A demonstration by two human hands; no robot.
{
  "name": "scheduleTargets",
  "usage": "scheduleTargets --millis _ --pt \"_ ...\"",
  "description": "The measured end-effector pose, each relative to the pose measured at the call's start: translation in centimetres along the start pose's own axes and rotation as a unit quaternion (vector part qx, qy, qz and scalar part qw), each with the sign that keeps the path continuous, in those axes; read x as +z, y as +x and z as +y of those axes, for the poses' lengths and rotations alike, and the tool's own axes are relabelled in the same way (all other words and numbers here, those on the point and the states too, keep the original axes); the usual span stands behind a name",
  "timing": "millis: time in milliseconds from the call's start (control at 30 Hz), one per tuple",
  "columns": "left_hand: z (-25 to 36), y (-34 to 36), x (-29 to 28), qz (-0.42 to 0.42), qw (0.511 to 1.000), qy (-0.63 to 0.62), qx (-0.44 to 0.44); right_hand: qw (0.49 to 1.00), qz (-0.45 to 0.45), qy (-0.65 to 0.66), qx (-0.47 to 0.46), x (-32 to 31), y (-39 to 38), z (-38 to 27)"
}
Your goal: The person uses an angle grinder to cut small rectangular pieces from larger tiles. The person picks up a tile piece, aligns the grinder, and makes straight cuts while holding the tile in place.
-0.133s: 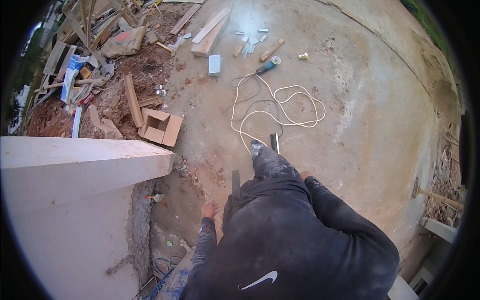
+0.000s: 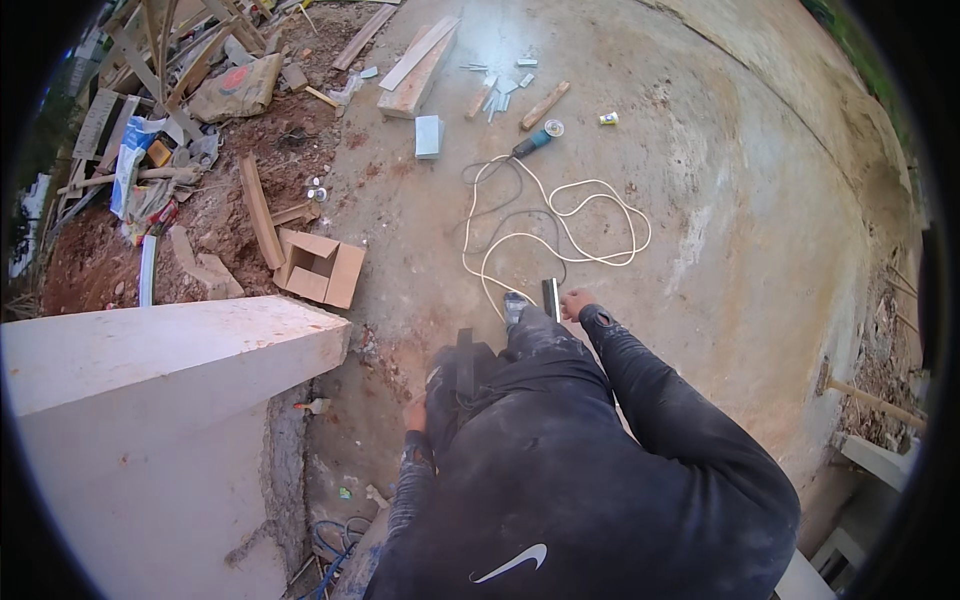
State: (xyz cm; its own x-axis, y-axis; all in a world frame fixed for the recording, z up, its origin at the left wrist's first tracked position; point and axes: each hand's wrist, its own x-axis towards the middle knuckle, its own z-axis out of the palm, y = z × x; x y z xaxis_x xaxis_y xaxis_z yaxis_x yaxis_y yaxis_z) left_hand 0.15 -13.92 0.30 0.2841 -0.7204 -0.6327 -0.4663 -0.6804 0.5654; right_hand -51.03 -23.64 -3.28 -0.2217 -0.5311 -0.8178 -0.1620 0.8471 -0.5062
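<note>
My right hand [image 2: 576,303] is held out beside my forward leg with its fingers curled. Right by its fingertips is a narrow black and white bar [image 2: 551,298], next to my shoe; whether they touch I cannot tell. Against my left thigh hangs my left hand [image 2: 415,413], its fingers mostly hidden. Farther ahead on the concrete lies a teal angle grinder [image 2: 538,139], joined to a looped cream cable [image 2: 520,236].
A pale wall block [image 2: 180,345] juts in from the left, with an open cardboard box [image 2: 343,276] past it. Scrap wood and sacks [image 2: 236,88] heap up at far left. Beyond the grinder are a wooden beam [image 2: 405,98], a light-blue box [image 2: 429,137] and cut strips [image 2: 494,97].
My right hand has swung forward and left, close to the black and white bar. My left hand has moved in against my thigh, and its spread fingers are now mostly out of sight.
</note>
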Motion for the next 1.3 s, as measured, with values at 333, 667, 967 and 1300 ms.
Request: scheduleTargets --millis 333,667,967,1300 --pt "21.4 18.6 -5.8 -0.101 0.992 0.005 0.077 0.99 -0.005 -0.124 -0.073 3.8 11.2 -30.9" --pt "46.6 33.5 -15.2 -0.265 0.892 0.361 0.061 0.964 0.03 -0.22 -0.145 11.1 8.0 -44.4" --pt "55.9 44.1 -16.6 -0.343 0.872 0.289 0.197 0.981 -0.078 -0.165 -0.064 8.9 11.6 -52.1" --pt "73.3 50.3 -11.7 -0.531 0.693 0.459 0.166 0.998 -0.052 -0.043 -0.01 11.4 21.4 -50.5"
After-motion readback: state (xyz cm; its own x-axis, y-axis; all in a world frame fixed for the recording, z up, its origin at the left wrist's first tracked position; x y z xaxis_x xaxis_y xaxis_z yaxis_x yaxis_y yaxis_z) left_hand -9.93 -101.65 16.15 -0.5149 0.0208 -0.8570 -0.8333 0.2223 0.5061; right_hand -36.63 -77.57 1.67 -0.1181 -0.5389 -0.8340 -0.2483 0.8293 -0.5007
